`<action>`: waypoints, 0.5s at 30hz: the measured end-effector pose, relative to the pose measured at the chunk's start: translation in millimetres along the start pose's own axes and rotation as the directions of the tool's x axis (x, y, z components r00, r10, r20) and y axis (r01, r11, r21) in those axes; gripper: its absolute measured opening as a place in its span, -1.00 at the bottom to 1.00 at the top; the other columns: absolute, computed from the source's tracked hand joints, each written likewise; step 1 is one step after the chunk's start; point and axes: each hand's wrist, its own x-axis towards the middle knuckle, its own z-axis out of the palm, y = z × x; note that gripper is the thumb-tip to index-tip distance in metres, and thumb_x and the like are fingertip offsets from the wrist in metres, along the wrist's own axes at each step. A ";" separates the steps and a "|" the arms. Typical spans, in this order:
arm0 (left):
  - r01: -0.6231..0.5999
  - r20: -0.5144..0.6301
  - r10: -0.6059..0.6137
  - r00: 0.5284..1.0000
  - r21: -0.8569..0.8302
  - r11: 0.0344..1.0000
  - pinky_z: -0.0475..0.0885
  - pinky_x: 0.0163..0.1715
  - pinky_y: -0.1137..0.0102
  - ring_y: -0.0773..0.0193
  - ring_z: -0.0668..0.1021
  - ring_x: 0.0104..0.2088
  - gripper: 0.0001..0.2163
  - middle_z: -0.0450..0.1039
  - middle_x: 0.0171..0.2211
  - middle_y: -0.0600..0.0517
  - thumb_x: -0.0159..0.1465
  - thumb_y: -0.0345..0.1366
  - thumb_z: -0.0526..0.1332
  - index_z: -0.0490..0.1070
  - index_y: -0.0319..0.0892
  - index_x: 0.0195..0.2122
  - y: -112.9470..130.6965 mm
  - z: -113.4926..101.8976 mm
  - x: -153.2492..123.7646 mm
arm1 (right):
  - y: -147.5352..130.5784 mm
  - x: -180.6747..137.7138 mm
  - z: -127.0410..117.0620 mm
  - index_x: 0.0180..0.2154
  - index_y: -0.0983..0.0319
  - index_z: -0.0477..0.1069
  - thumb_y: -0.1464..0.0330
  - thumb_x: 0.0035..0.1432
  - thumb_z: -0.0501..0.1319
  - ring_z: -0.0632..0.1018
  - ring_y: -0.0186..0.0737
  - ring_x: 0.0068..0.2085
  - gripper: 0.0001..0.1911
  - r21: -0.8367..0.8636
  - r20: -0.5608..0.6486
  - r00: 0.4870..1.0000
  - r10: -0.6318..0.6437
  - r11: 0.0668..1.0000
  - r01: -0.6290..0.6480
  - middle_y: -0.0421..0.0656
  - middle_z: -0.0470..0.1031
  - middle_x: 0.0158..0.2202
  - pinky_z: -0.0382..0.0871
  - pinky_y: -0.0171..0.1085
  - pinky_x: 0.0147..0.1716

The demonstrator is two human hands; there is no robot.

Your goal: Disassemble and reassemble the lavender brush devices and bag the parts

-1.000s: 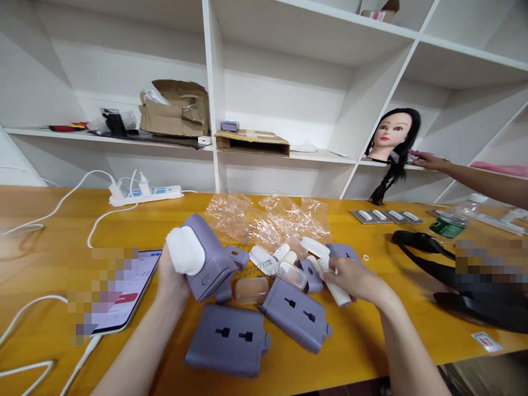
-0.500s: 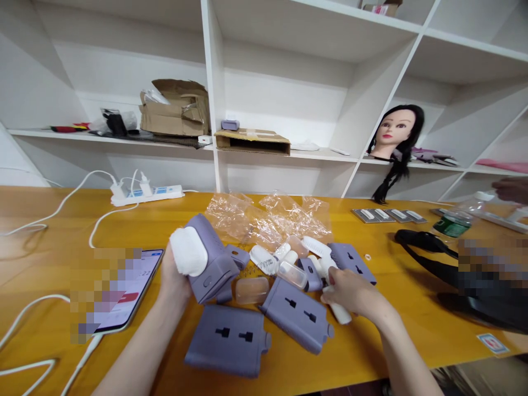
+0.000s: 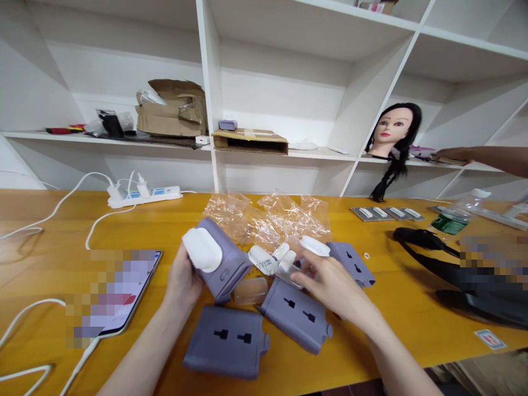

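My left hand (image 3: 183,280) is closed around a purple device (image 3: 225,264) with a white padded cap (image 3: 201,250), and holds it tilted above the yellow table (image 3: 49,247). My right hand (image 3: 328,283) reaches left over a pile of small parts, its fingertips pinched on a small clear container (image 3: 285,269). A white ribbed piece (image 3: 314,246) and white caps (image 3: 264,258) lie just behind. Three flat purple cases with slot marks lie around: one (image 3: 226,341) near the table edge, one (image 3: 297,313) under my right wrist, one (image 3: 350,261) further right.
Crumpled clear bags (image 3: 268,220) lie behind the parts. A phone (image 3: 119,291) and white cables are at the left, a power strip (image 3: 144,195) further back. A mannequin head (image 3: 394,132) stands on the shelf; another person's arm (image 3: 487,157) reaches beside it. Black straps (image 3: 424,242) lie at the right.
My right hand let go of the white tube and moved left and up to the clear container. My left hand shifted the purple device slightly right. The other person's arm is back at the shelf.
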 end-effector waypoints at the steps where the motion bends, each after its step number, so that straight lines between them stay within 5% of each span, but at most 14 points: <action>1: 0.018 -0.007 -0.018 1.000 0.002 1.000 0.42 -0.53 0.58 0.42 0.54 -0.57 -0.74 0.53 -0.55 0.13 0.35 -0.29 -0.01 0.48 -0.15 -0.17 -1.2 1.2 -2.1 | -9.7 2.7 4.6 -0.18 0.15 0.35 0.22 0.14 0.16 0.49 -0.18 -0.35 -0.79 0.092 0.045 0.996 -0.075 0.993 0.070 -0.18 0.50 -0.40 0.25 -0.24 -0.36; 4: 0.109 0.024 -0.110 0.994 0.036 0.993 0.44 -0.52 0.52 0.36 0.58 -0.50 -0.72 0.58 -0.46 0.07 0.36 -0.30 -0.03 0.46 -0.15 -0.12 -4.7 1.9 -6.4 | -29.1 11.4 22.9 -0.23 0.16 0.32 0.23 0.11 0.21 0.47 -0.24 -0.34 -0.80 0.297 0.052 0.983 -0.174 0.943 0.151 -0.21 0.48 -0.37 0.28 -0.26 -0.35; 7: 0.157 0.071 -0.159 0.985 0.039 0.987 0.49 -0.44 0.41 0.29 0.60 -0.43 -0.74 0.59 -0.36 0.03 0.34 -0.28 -0.01 0.44 -0.14 -0.08 -7.5 -0.5 -7.3 | -33.3 20.8 40.4 -0.26 0.18 0.26 0.27 0.11 0.20 0.47 -0.28 -0.37 -0.81 0.500 0.019 0.990 -0.138 0.859 0.110 -0.21 0.46 -0.34 0.32 -0.26 -0.36; 15: 0.140 0.096 -0.149 0.984 0.097 0.985 0.48 -0.49 0.44 0.35 0.57 -0.47 -0.83 0.54 -0.37 0.07 0.30 -0.36 0.04 0.43 -0.18 -0.25 -10.4 -1.3 -10.3 | -34.5 26.0 40.5 0.05 0.11 0.07 0.27 0.03 0.25 0.55 -0.32 -0.45 -0.43 0.911 0.130 0.990 -0.060 0.401 -0.095 -0.21 0.40 -0.20 0.39 -0.21 -0.35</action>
